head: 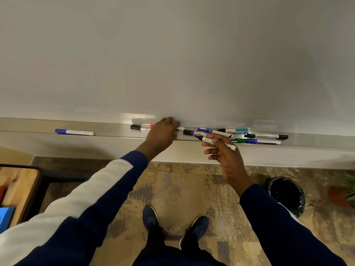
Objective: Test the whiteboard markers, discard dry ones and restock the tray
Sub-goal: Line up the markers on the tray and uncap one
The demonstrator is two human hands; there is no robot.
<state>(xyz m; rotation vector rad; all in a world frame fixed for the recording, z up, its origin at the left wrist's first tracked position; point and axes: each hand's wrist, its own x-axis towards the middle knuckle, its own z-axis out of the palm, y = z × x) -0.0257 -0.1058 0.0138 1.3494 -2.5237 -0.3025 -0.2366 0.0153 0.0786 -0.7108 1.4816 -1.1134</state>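
The left hand [161, 135] reaches onto the long grey metal tray [115, 135] under the glossy white whiteboard [172, 54]. Its bent fingers lie over the middle of a white marker with a black cap and a red band [138, 128]. The cap pokes out at the hand's 9 o'clock and the white tail at its 3 o'clock. Whether the fingers grip it cannot be told.

The right hand [228, 160] pinches an uncapped white-barrelled marker with a black nib [218, 142] between thumb and forefinger. The nib points to 10 o'clock and the other fingers are loosely curled. At this hand's 12 to 2 o'clock, a heap of black-, blue-, teal- and green-capped markers [234, 131] lies in the tray. A lone blue-capped white marker [74, 132] lies well apart, at the left hand's 9 o'clock.

The barrel labels are too blurred to read. A black-lined waste bin [286, 194] stands on the floor at the right hand's 4 o'clock.
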